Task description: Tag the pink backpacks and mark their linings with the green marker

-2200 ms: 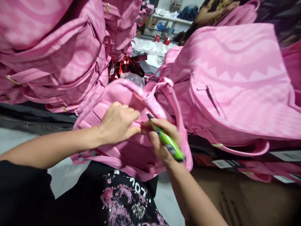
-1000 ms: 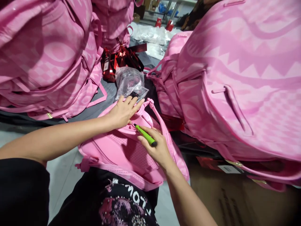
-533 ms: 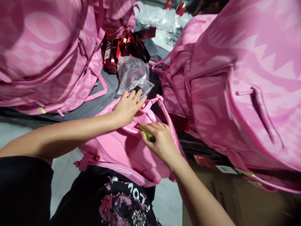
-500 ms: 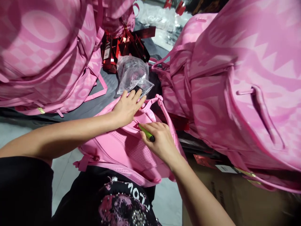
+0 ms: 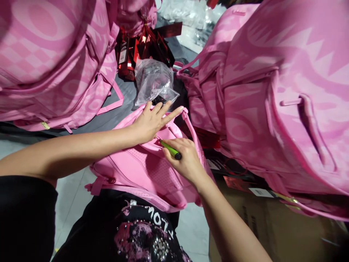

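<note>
A plain pink backpack lies across the lap, with its perforated back panel and straps facing up. My left hand rests on its upper end, fingers spread, thumb toward the strap loop. In my right hand is a slim green tool with a black end, held low over the backpack just below my left hand. The tool's working tip is hard to make out near the pink fabric. Just beyond my left fingertips sits a crumpled clear plastic bag with something dark in it.
Large patterned pink backpacks stand at left and right. Shiny red tags are bunched behind the plastic bag on the dark table surface. Clear plastic wrappers lie farther back. A cardboard box stands below at right.
My left hand's fingers have spread a little wider toward the strap loop. My right hand keeps the green tool in nearly the same place. The view has shifted slightly.
</note>
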Tool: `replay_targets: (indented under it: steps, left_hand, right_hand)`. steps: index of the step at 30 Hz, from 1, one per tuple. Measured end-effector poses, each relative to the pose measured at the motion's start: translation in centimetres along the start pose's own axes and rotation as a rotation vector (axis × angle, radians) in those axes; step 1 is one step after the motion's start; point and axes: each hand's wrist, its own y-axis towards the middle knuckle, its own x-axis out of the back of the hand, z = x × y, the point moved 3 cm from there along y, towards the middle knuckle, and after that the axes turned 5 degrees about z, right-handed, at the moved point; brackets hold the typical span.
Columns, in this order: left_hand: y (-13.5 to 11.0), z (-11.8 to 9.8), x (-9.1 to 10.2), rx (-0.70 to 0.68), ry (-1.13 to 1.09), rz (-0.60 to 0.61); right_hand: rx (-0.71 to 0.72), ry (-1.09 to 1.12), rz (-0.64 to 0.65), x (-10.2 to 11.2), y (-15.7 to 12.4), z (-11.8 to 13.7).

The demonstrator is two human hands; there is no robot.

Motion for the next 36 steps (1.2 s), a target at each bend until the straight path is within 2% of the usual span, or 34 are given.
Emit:
replay_targets:
  steps: [6, 12, 15, 22, 24, 27, 32, 36]
  left_hand:
    - [-0.1, 0.0, 0.3, 0.022, -0.024, -0.017]
    - [-0.1, 0.0, 0.4, 0.023, -0.029, 0.009]
    - [-0.2, 0.1, 0.4, 0.022, -0.031, -0.002]
    - [0.1, 0.1, -0.3, 0.015, -0.019, -0.054]
    - [0.1, 0.1, -0.3, 0.016, -0.024, -0.043]
    - [0.1, 0.2, -0.2, 0.025, -0.02, -0.033]
    - [0.2, 0.2, -0.4, 0.023, -0.034, -0.042]
    - [0.2, 0.2, -0.2, 0.015, -0.063, -0.028]
  right_hand:
    - [-0.003, 0.04, 0.032, -0.2, 0.5, 0.3]
    - [-0.044, -0.122, -0.026, -0.5, 0.6, 1.7]
    - [-0.06, -0.062, -0.03, -0.8, 0.6, 1.8]
    - [-0.161, -0.038, -0.176, -1.8, 0.3, 2.2]
    - [-0.161, 0.009, -0.184, -2.0, 0.3, 2.5]
    - [-0.199, -0.051, -0.195, -1.9, 0.3, 2.6]
    - [-0.167, 0.009, -0.221, -2.1, 0.3, 2.7]
    - [-0.214, -0.05, -0.266, -2.4, 0.2, 2.9]
